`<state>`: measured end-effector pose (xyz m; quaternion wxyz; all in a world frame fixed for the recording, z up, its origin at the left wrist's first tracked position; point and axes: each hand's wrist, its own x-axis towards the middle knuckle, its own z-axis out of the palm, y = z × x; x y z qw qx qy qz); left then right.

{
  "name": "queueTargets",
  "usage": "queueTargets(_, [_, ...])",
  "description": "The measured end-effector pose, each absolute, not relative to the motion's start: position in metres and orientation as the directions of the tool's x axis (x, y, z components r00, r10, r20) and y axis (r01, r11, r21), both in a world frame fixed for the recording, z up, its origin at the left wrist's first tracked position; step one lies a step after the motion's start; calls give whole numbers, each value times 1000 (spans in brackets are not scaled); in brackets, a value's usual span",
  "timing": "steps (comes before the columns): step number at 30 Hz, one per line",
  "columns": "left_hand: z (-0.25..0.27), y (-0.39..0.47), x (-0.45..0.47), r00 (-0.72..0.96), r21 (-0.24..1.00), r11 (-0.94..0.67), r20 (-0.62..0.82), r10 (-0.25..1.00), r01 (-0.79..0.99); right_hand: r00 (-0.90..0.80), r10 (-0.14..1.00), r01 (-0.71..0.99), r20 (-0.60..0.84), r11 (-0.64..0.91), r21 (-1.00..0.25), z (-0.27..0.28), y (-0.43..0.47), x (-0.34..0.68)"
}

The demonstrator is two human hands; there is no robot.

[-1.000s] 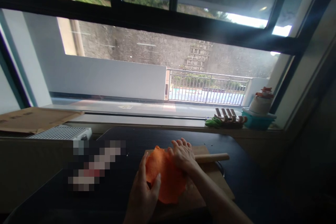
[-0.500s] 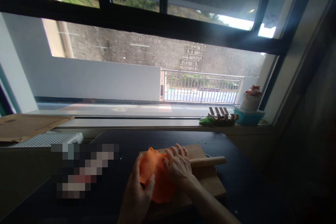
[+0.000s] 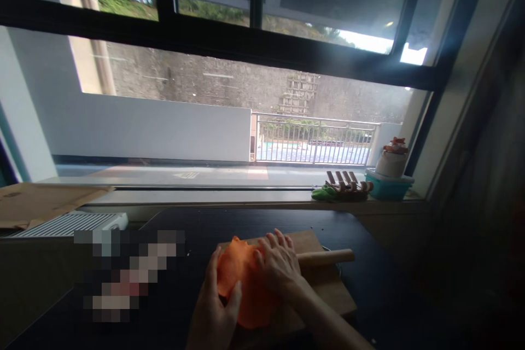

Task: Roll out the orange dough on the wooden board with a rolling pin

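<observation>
A thin sheet of orange dough (image 3: 246, 279) lies on a wooden board (image 3: 334, 290), its upper left part bulging upward. My left hand (image 3: 215, 295) holds the sheet's left edge, thumb over it and fingers along the outer side. A wooden rolling pin (image 3: 328, 257) reaches rightward from under my right hand (image 3: 281, 262) past the board's edge. My right hand lies palm down over the pin's left end and the dough, its fingers stretched out and slightly spread. The part of the pin under this hand is hidden.
The board rests on a dark table (image 3: 176, 229). A pixelated patch (image 3: 131, 279) hides something at left. Past the table, the window sill holds a green item (image 3: 324, 193), a brown ribbed object (image 3: 348, 186) and a teal box (image 3: 389, 186). Flat cardboard (image 3: 49, 202) lies far left.
The whole scene sits slightly lower in the view. Both hands, the dough and the rolling pin keep nearly the same places on the board.
</observation>
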<state>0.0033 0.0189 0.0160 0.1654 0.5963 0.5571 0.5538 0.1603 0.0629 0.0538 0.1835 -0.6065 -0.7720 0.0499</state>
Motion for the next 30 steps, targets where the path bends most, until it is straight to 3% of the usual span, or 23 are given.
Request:
queueTargets(4, [15,20,5,-271,833,-331,477,836,443,-217,949,914,228,279,-293,49,47,163])
queueTargets(13, [11,20,2,-271,843,-308,452,850,441,-183,980,939,85,199,-281,74,120,155])
queueTargets(17, [15,18,3,-256,841,-286,434,864,460,-241,957,911,164,281,-302,63,83,164])
queueTargets(21, [15,19,3,-249,845,-301,438,864,441,-329,935,862,131,354,-364,58,50,185])
queueTargets(27, [8,22,3,-294,861,-278,422,858,426,-171,967,943,188,216,-255,66,83,189])
queueTargets(30, [11,20,3,-286,853,-276,426,858,442,-125,982,961,139,155,-230,70,99,183])
